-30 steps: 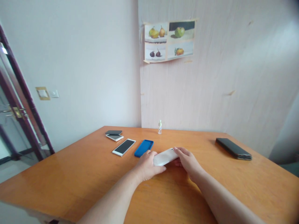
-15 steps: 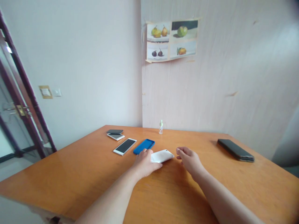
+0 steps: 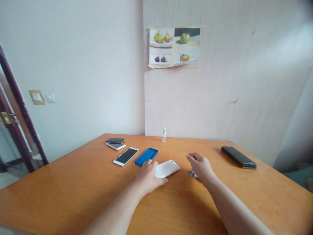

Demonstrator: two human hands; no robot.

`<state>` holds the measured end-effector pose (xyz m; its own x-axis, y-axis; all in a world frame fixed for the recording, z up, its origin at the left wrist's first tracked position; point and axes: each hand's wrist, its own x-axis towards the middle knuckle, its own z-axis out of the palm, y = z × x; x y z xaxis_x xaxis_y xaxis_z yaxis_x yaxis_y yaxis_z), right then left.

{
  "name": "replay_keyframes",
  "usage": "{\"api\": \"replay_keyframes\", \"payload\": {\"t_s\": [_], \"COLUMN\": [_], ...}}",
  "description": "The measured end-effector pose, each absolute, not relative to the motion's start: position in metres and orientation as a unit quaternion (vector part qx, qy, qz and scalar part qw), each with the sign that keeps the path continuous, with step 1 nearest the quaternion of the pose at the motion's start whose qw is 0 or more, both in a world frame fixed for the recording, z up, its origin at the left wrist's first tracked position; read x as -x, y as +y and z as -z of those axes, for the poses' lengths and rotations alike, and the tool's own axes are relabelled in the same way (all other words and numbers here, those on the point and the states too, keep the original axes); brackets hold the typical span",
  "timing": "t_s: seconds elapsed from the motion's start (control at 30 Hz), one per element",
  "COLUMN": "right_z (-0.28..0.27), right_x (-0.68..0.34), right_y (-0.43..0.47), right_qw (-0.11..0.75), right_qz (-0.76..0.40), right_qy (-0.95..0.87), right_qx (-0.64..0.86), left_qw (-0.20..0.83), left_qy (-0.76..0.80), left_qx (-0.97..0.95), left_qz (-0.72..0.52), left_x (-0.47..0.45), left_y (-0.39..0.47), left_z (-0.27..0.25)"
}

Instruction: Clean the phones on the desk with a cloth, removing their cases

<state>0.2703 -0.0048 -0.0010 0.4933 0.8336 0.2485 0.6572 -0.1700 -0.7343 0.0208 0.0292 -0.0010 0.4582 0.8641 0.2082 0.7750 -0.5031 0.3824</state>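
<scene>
A white phone [image 3: 168, 168] lies back side up near the middle of the table, its camera at the far right corner. My left hand [image 3: 149, 174] is closed round its left end, fingers at the far side and thumb at the near edge. To the right of the phone, apart from it, my right hand [image 3: 200, 164] has its fingers drawn together in a pinch. A small crumpled grey-white piece [image 3: 192, 174] shows just below those fingers; whether it is held or lies on the table I cannot tell. A blue phone case [image 3: 146, 157] lies beyond my left hand.
Left of the case is a white phone with a dark screen [image 3: 126, 156]. Behind it, a dark phone [image 3: 115, 140] overlaps another white phone [image 3: 116, 146]. A small spray bottle [image 3: 164, 135] stands near the wall. A black stack [image 3: 238, 157] lies on the right of the table [image 3: 171, 209].
My right hand has moved slightly right, away from the phone, and the crumpled grey-white piece now shows below it. The phone in my left hand lies flatter. The view has shifted a little right.
</scene>
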Motion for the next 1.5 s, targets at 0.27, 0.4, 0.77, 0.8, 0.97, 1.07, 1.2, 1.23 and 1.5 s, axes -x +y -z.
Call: {"api": "replay_keyframes", "payload": {"t_s": [0.27,0.4,0.77,0.8,0.97,1.07,1.2,1.23,1.5], "right_z": [-0.003,-0.001,-0.004,-0.003,0.001,0.001,0.005,0.007,0.004], "right_x": [-0.277,-0.276,-0.289,-0.289,-0.285,-0.275,-0.257,-0.254,-0.244], "right_y": [-0.014,-0.017,-0.018,-0.018,-0.014,-0.010,-0.009,-0.009,-0.016], "right_qw": [0.243,0.182,0.130,0.132,0.177,0.225,0.302,0.316,0.287], "right_qz": [-0.059,-0.061,-0.049,-0.051,-0.053,-0.040,-0.032,-0.034,-0.036], "right_qy": [-0.535,-0.559,-0.548,-0.553,-0.585,-0.606,-0.623,-0.625,-0.656], "right_qx": [0.807,0.807,0.825,0.821,0.790,0.762,0.721,0.713,0.697], "left_qw": [0.107,0.090,0.086,0.086,0.089,0.098,0.110,0.112,0.104], "left_qy": [0.488,0.476,0.462,0.459,0.452,0.442,0.434,0.434,0.425], "left_qx": [-0.847,-0.855,-0.864,-0.865,-0.869,-0.872,-0.875,-0.876,-0.879], "left_qz": [-0.180,-0.183,-0.181,-0.181,-0.179,-0.185,-0.183,-0.181,-0.189], "left_x": [-0.022,-0.022,-0.025,-0.026,-0.029,-0.031,-0.036,-0.037,-0.037], "left_y": [0.028,0.028,0.021,0.020,0.014,0.011,0.007,0.006,0.008], "left_z": [-0.001,0.000,-0.003,-0.003,-0.007,-0.009,-0.010,-0.010,-0.005]}}
